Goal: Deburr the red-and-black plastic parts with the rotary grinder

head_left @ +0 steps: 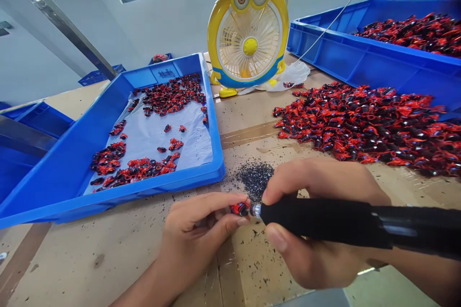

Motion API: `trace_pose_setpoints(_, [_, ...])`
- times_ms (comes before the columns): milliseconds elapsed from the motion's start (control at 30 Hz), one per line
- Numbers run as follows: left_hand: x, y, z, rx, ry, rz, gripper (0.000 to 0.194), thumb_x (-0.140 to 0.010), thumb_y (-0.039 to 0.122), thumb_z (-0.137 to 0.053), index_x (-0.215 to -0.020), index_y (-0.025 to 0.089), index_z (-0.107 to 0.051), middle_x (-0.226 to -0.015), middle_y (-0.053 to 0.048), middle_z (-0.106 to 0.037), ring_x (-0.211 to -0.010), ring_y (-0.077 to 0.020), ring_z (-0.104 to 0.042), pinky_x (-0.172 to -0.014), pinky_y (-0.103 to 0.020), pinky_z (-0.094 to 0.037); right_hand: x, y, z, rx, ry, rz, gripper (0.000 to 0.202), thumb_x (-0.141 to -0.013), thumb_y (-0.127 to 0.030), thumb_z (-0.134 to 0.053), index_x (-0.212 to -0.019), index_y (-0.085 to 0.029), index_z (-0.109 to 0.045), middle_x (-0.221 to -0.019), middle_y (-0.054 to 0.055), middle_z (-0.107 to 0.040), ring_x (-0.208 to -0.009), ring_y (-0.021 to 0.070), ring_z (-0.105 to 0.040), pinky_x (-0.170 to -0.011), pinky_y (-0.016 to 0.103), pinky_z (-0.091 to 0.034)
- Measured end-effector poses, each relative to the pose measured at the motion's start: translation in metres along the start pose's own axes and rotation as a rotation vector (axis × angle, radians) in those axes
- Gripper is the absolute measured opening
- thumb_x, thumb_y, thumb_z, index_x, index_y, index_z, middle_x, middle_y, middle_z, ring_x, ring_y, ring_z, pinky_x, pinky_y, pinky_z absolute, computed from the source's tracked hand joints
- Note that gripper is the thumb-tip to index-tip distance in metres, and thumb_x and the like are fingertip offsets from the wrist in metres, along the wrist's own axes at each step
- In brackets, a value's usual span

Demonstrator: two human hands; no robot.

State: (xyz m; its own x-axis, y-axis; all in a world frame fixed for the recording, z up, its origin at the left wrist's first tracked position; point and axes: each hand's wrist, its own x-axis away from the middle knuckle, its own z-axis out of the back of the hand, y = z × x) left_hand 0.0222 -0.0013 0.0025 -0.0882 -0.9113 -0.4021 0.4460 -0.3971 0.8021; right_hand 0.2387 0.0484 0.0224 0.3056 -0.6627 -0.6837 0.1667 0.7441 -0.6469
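Observation:
Between the thumb and fingers of my left hand (201, 225) is a small red and black plastic part (240, 208), pinched just over the table. My right hand (324, 177) wraps round a thick black rotary tool (320, 220) with a silver collet at its front. The tool's tip meets or nearly meets the part; I cannot tell whether they touch. A patch of fine black shavings (255, 177) lies on the table right behind the part.
Left, a blue tray (212, 120) lined with white sheet holds scattered red and black parts. To the right spreads a large heap of such parts (360, 124), before another blue bin (324, 48). A yellow fan (250, 47) stands at the back. Brown tape crosses the cardboard-covered table (118, 259).

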Motion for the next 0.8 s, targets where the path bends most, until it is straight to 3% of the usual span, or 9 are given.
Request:
trace_pose_setpoints(133, [-0.001, 0.001, -0.001, 0.027, -0.010, 0.014, 0.042, -0.083, 0.001, -0.087, -0.107, 0.035, -0.090, -0.094, 0.011, -0.091, -0.065, -0.0029, -0.077, -0.068, -0.001, -0.057, -0.001, -0.001, 0.001, -0.009, 0.018, 0.001, 0.015, -0.077, -0.018, -0.060, -0.090, -0.025, -0.062, -0.068, -0.007, -0.067, -0.053, 0.0076, -0.058, -0.058, 0.022, -0.055])
trace_pose_setpoints(267, [-0.001, 0.002, -0.001, 0.026, -0.010, 0.063, 0.039, -0.084, 0.004, -0.087, -0.104, 0.037, -0.090, -0.087, 0.012, -0.090, -0.055, -0.0032, -0.071, -0.059, -0.004, -0.056, -0.005, -0.002, 0.008, 0.049, -0.079, 0.087, 0.018, -0.076, -0.017, -0.067, -0.094, -0.023, -0.064, -0.070, -0.007, -0.070, -0.051, 0.0057, -0.061, -0.049, 0.018, -0.049])
trace_pose_setpoints(400, [0.003, -0.001, 0.001, 0.068, 0.008, 0.143, 0.034, -0.088, 0.009, -0.084, -0.104, 0.039, -0.089, -0.089, 0.010, -0.090, -0.046, -0.0039, -0.064, -0.050, -0.008, -0.056, -0.001, -0.002, 0.012, -0.057, 0.099, 0.009, 0.006, -0.084, -0.023, -0.067, -0.089, -0.023, -0.065, -0.065, -0.007, -0.063, -0.042, 0.0036, -0.046, -0.050, 0.021, -0.049])
trace_pose_setpoints(567, [0.004, -0.004, 0.000, 0.155, 0.014, 0.182, 0.039, -0.088, 0.006, -0.080, -0.105, 0.041, -0.088, -0.095, 0.009, -0.091, -0.045, -0.0046, -0.066, -0.049, -0.011, -0.059, 0.000, 0.003, 0.023, -0.163, -0.001, 0.020, 0.018, -0.084, -0.026, -0.083, -0.098, -0.023, -0.072, -0.079, -0.001, -0.075, -0.061, 0.0106, -0.071, -0.053, 0.021, -0.054])
trace_pose_setpoints(633, [0.004, -0.004, -0.001, 0.180, 0.009, 0.184, 0.040, -0.088, 0.005, -0.079, -0.104, 0.040, -0.089, -0.095, 0.009, -0.091, -0.045, -0.0040, -0.066, -0.050, -0.010, -0.058, 0.001, 0.003, 0.022, -0.174, -0.019, 0.023, 0.020, -0.084, -0.027, -0.084, -0.100, -0.023, -0.073, -0.081, 0.000, -0.076, -0.063, 0.0118, -0.073, -0.054, 0.022, -0.056])
trace_pose_setpoints(700, [0.004, -0.004, -0.002, 0.191, 0.004, 0.188, 0.040, -0.088, 0.005, -0.079, -0.105, 0.040, -0.089, -0.094, 0.008, -0.091, -0.046, -0.0040, -0.067, -0.050, -0.010, -0.058, 0.003, 0.002, 0.015, -0.174, 0.032, 0.014, 0.016, -0.086, -0.029, -0.083, -0.097, -0.023, -0.073, -0.078, 0.000, -0.073, -0.061, 0.0112, -0.070, -0.052, 0.023, -0.052])
trace_pose_setpoints(800, [0.006, -0.004, -0.003, 0.177, -0.006, 0.190, 0.036, -0.090, 0.007, -0.080, -0.106, 0.039, -0.089, -0.092, 0.006, -0.091, -0.046, -0.0049, -0.067, -0.050, -0.011, -0.058, 0.006, -0.002, 0.006, -0.158, 0.261, -0.071, 0.015, -0.094, -0.038, -0.074, -0.090, -0.024, -0.069, -0.071, -0.002, -0.065, -0.057, 0.0094, -0.063, -0.046, 0.023, -0.041])
